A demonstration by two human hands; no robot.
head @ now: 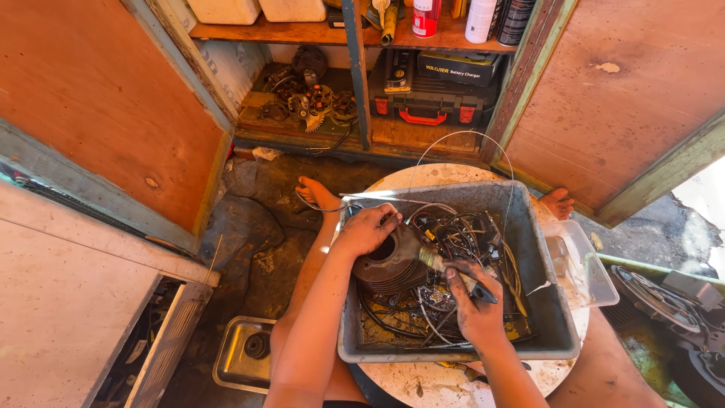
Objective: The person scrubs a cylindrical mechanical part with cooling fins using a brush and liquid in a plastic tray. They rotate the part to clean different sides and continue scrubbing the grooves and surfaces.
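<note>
In the head view, a grey tub [529, 249] is seen set on a round white top [438, 175], its rim overhanging that top at the near left corner. Little free room is left inside: the tub is crowded with tangled wires [453, 227] and small parts. A clear tray [585, 261] is placed just beside the tub's right wall. A thin wire loop [483, 140] arches over the far rim.

A dark finned cylinder [389, 264] lies in the tub's left half. The left hand [368, 229] is laid over the cylinder's top edge, fingers curled down around it. The right hand [472, 298] is closed on a brush [453, 270], whose bristle end is touching the cylinder's side.

Below, on the dirty concrete floor [257, 227], a steel pan [243, 353] holding a dark round part is seen near the left leg. Beyond the tub, an open cupboard [355, 75] with both doors swung wide is filled with cans, gears and a black case [427, 102].
</note>
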